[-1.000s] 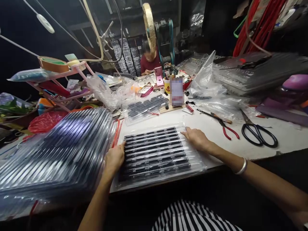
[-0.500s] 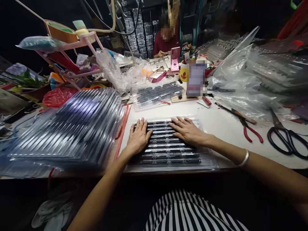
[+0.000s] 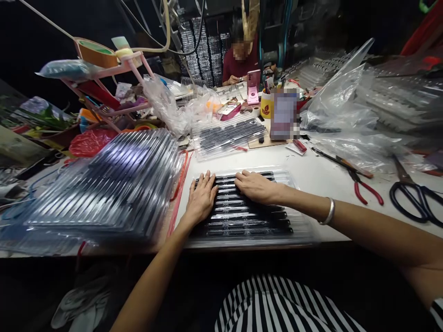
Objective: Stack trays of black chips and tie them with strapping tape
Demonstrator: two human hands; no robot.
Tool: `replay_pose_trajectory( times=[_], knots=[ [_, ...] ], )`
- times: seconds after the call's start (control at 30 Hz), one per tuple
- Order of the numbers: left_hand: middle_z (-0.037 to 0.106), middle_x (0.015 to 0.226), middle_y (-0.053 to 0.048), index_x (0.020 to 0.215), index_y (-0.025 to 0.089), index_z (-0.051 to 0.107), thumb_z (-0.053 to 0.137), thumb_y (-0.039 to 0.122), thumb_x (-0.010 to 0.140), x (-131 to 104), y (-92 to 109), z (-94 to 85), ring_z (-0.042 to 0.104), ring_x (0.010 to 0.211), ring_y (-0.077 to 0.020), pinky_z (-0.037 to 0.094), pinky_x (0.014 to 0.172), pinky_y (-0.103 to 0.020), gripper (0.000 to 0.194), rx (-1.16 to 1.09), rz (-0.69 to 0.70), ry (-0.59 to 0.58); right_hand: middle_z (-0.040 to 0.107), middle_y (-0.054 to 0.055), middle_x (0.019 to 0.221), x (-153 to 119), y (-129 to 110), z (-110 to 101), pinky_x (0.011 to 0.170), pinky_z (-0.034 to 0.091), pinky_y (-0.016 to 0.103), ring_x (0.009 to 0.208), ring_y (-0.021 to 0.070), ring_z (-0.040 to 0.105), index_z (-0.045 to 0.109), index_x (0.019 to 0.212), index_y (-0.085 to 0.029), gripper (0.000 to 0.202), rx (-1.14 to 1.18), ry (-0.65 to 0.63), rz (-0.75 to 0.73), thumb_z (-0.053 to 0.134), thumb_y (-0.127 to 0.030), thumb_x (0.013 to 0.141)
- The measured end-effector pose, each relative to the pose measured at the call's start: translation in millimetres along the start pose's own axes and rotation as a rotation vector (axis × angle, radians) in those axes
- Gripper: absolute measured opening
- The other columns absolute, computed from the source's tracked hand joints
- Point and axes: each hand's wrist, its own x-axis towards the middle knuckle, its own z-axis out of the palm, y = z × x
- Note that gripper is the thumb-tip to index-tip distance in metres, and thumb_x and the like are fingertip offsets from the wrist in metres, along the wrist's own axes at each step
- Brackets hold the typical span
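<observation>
A clear plastic tray [image 3: 304, 233] lies at the table's front edge, with several rows of long black strips [image 3: 249, 221] in it. My left hand [image 3: 201, 198] lies flat across the left ends of the upper strips, fingers spread. Over the upper middle of the rows rests my right hand [image 3: 258, 186], its fingers bent and slightly apart, touching the strips. Its fingertips are partly hidden, and I see nothing held in it.
To the left rises a stack of filled clear trays [image 3: 114, 184]. Another tray of strips [image 3: 230, 136] lies behind. Red-handled pliers [image 3: 367, 189] and scissors [image 3: 411, 193] are at the right. Plastic bags [image 3: 346, 115] crowd the back right. Across the table sits a person [image 3: 238, 60].
My right hand has slid left along the strips, and its outstretched fingers are now bent. My left hand stays at the left ends. The whole view has shifted slightly.
</observation>
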Motion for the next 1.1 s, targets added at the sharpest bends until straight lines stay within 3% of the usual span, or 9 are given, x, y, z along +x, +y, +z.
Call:
replay_pose_trajectory(
  times=[0.17,0.37,0.47,0.53,0.6,0.67,0.8,0.93,1.1],
  knots=[
    [0.029,0.147,-0.005,0.142,0.018,0.029,0.022,0.034,0.096,-5,-1,-1.7,0.018,0.138,-0.0225,0.016,0.110,-0.047,0.049,-0.059,0.036,0.038,0.058,0.018,0.095,13,-22,-1,0.062,0.044,0.034,0.083,0.0266,0.053,0.060,0.100,-0.005,0.028,-0.036,-0.006,0.036,0.035,-0.008,0.088],
    [0.028,0.147,-0.008,0.140,0.013,0.034,0.027,0.045,0.093,-6,10,-6.3,0.023,0.136,-0.0299,0.019,0.109,-0.049,0.057,0.092,0.094,-0.027,0.056,0.018,0.101,-4,-28,8,0.073,0.044,0.039,0.093,0.0281,0.051,0.060,0.101,-0.005,0.027,-0.049,0.078,0.066,0.035,-0.009,0.089],
    [0.025,0.148,-0.012,0.140,0.006,0.032,0.025,0.046,0.093,-6,13,-4.7,0.022,0.136,-0.0322,0.021,0.108,-0.048,0.062,0.123,0.084,-0.040,0.051,0.016,0.122,-20,-14,8,0.088,0.040,0.038,0.110,0.0255,0.047,0.053,0.119,-0.010,0.033,0.046,0.147,0.077,0.039,-0.028,0.095],
    [0.019,0.149,-0.013,0.141,0.005,0.027,0.024,0.050,0.092,-7,13,-1.9,0.016,0.137,-0.0323,0.018,0.109,-0.049,0.066,0.123,0.077,-0.041,0.036,0.015,0.141,-30,-6,12,0.100,0.030,0.045,0.128,0.0273,0.031,0.038,0.136,-0.013,0.055,0.142,0.198,0.096,0.038,-0.048,0.094],
    [0.016,0.150,-0.012,0.142,0.006,0.024,0.023,0.052,0.092,-8,12,0.5,0.012,0.138,-0.0315,0.015,0.110,-0.050,0.069,0.120,0.078,-0.038,0.022,0.014,0.149,-37,-1,18,0.106,0.017,0.052,0.136,0.0293,0.015,0.025,0.143,-0.013,0.071,0.230,0.166,0.106,0.033,-0.060,0.091],
    [0.015,0.150,-0.012,0.143,0.007,0.023,0.022,0.053,0.091,-9,12,1.7,0.011,0.138,-0.0308,0.014,0.110,-0.049,0.069,0.121,0.079,-0.037,0.018,0.013,0.150,-42,-1,23,0.108,0.010,0.053,0.138,0.0291,0.010,0.021,0.145,-0.012,0.077,0.286,0.085,0.094,0.028,-0.065,0.089],
    [0.016,0.150,-0.012,0.142,0.006,0.024,0.022,0.053,0.091,-9,13,1.2,0.011,0.138,-0.0303,0.013,0.111,-0.048,0.070,0.132,0.070,-0.048,0.015,0.012,0.150,-43,-5,30,0.110,0.003,0.050,0.139,0.0245,0.006,0.017,0.146,-0.013,0.078,0.315,0.152,0.083,0.027,-0.066,0.088],
    [0.020,0.149,-0.013,0.142,0.007,0.027,0.028,0.052,0.091,1,14,0.0,0.013,0.138,-0.0303,0.014,0.110,-0.049,0.068,0.102,0.058,-0.035,0.017,0.009,0.150,-38,-1,35,0.110,0.005,0.050,0.139,0.0238,0.007,0.024,0.144,-0.016,0.074,0.303,0.155,0.079,0.030,-0.065,0.089],
    [0.025,0.147,-0.014,0.139,0.010,0.034,0.034,0.038,0.090,2,-17,-5.7,0.017,0.137,-0.0264,0.018,0.110,-0.048,0.056,-0.116,0.064,-0.084,0.021,0.005,0.149,-56,10,38,0.109,0.012,0.051,0.138,0.0262,0.011,0.030,0.142,-0.022,0.062,0.297,0.142,0.212,0.031,-0.059,0.092]
  ],
)
